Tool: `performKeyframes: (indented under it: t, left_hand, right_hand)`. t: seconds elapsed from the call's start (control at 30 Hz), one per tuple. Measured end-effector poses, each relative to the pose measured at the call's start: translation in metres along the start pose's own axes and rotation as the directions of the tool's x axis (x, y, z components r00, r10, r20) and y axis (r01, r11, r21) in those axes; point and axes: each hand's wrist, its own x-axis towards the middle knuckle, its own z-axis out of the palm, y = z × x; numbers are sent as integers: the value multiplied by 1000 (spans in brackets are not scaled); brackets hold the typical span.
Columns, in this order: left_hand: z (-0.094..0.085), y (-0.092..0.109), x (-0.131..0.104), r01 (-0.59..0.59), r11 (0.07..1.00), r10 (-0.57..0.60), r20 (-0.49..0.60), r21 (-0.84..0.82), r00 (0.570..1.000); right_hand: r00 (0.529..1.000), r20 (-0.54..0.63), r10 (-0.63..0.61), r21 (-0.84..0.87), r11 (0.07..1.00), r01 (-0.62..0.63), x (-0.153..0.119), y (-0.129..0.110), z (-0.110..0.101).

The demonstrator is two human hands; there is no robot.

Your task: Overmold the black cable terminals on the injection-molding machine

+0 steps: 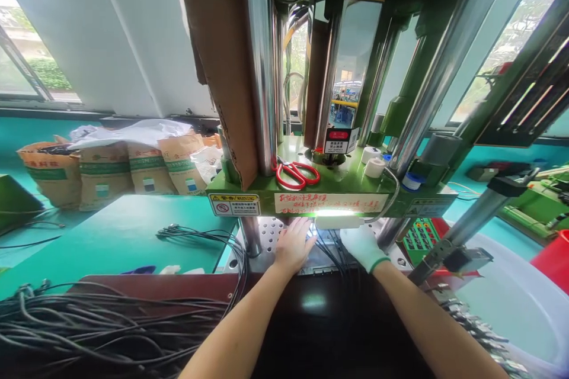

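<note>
My bare left hand [293, 246] lies on the metal plate beneath the green press, its fingers spread and pointing forward, with the tips partly under the press edge. My right hand [362, 246] wears a white glove with a green cuff and rests just right of several thin black cables [335, 249]. Its fingers are partly hidden under the lamp [340, 222], so what they touch does not show. The cables run between my two hands toward me from a lit spot under the press.
Red-handled scissors [297, 174] lie on the press ledge [262, 183] beside white tape rolls [374, 167]. Black cables [111, 320] are heaped at lower left. Paper sacks [104, 174] stand behind the green table [120, 237]. A button panel [420, 237] and a large pale tub [528, 302] are at right.
</note>
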Motion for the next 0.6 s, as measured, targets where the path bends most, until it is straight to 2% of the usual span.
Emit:
performKeyframes:
  t: [0.1,0.23,0.37,0.43,0.6]
  left_hand:
    - [2,0,1,61,998,-61,-36,21,998]
    - [4,1,2,280,958,-271,-106,71,957]
    - [8,3,5,415,910,-414,47,-3,909]
    - [10,3,8,439,898,-438,93,8,894]
    - [10,-1,17,411,906,-420,108,100,901]
  right_hand:
    - [999,-37,-2,11,1000,3,7,-2,6]
    - [997,-71,-10,35,999,13,18,-4,18]
    - [992,-124,-30,83,996,41,25,-3,27]
    - [988,-150,-44,116,991,62,28,-2,29]
    - [976,-210,-54,215,971,100,33,-1,28]
